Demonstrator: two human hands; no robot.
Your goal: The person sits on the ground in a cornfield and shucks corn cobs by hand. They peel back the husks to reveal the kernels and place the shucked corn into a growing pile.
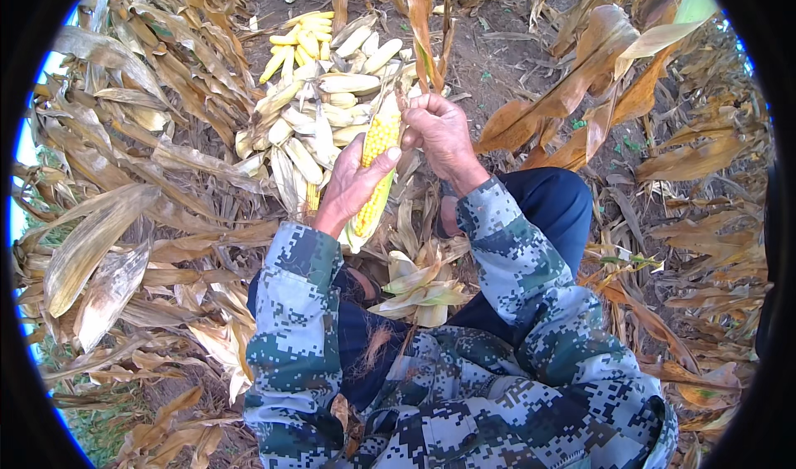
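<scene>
Tilted upright before me is an ear of corn [381, 137], its yellow kernels bare along the front and pale husk left at its sides and lower end. My left hand [355, 183] wraps its lower half, thumb across the kernels. Near the upper end, my right hand [439, 135] has its fingers pinched together at the ear's right edge, on the husk there. Just beyond lies a heap of unhusked ears [340, 96] in pale husks. At its far end, bare yellow ears [303, 39] are piled together.
Peeled husks [423, 286] lie between my legs. Dry corn stalks and leaves [108, 245] cover the ground at left, and brown leaves [572, 96] stand up at right. Brown soil [497, 63] shows beyond the heap. My bent knee [555, 199] is beside my right forearm.
</scene>
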